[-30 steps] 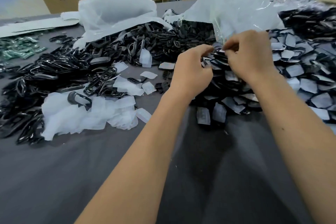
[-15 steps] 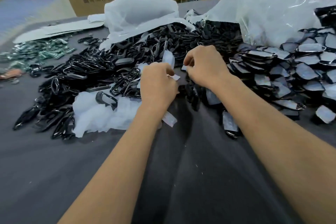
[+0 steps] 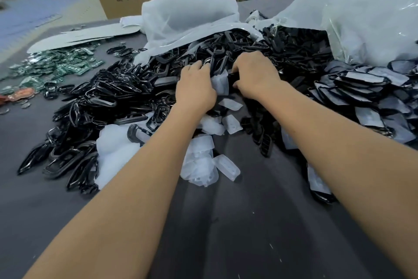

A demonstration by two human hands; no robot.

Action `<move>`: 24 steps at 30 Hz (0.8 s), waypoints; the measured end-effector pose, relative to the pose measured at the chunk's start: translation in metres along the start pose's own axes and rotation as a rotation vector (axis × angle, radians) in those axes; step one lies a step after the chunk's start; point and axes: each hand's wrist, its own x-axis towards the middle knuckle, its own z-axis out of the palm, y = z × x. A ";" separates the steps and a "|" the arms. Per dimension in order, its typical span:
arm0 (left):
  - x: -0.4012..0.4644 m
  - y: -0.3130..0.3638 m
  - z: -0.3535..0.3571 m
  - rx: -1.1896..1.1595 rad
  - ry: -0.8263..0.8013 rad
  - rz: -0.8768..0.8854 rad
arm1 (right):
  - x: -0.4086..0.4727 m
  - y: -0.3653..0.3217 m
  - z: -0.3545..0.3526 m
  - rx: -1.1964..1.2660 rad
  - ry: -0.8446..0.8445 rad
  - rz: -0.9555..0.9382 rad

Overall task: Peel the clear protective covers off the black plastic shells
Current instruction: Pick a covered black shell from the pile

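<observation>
Both hands work close together over the middle of the desk (image 3: pixel 248 222). The left hand (image 3: pixel 195 91) pinches a clear protective cover (image 3: pixel 220 84), while the right hand (image 3: pixel 254 75) curls round a black plastic shell (image 3: pixel 233 76). Peeled covers (image 3: pixel 203 161) lie nearer the front edge. Bare black shells (image 3: pixel 108 100) spread toward the left edge; still-covered shells (image 3: pixel 371 93) pile toward the right.
</observation>
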 end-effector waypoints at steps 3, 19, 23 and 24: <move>0.004 -0.005 0.002 0.026 0.007 -0.016 | 0.002 0.008 -0.007 0.067 0.021 0.079; -0.054 -0.018 -0.025 -0.707 0.467 -0.176 | -0.059 -0.023 -0.013 1.104 0.223 0.238; -0.093 -0.024 -0.025 -1.061 0.422 -0.287 | -0.092 -0.045 0.004 1.490 0.072 0.187; -0.102 -0.026 -0.024 -1.105 0.409 -0.302 | -0.099 -0.049 0.009 1.532 0.040 0.175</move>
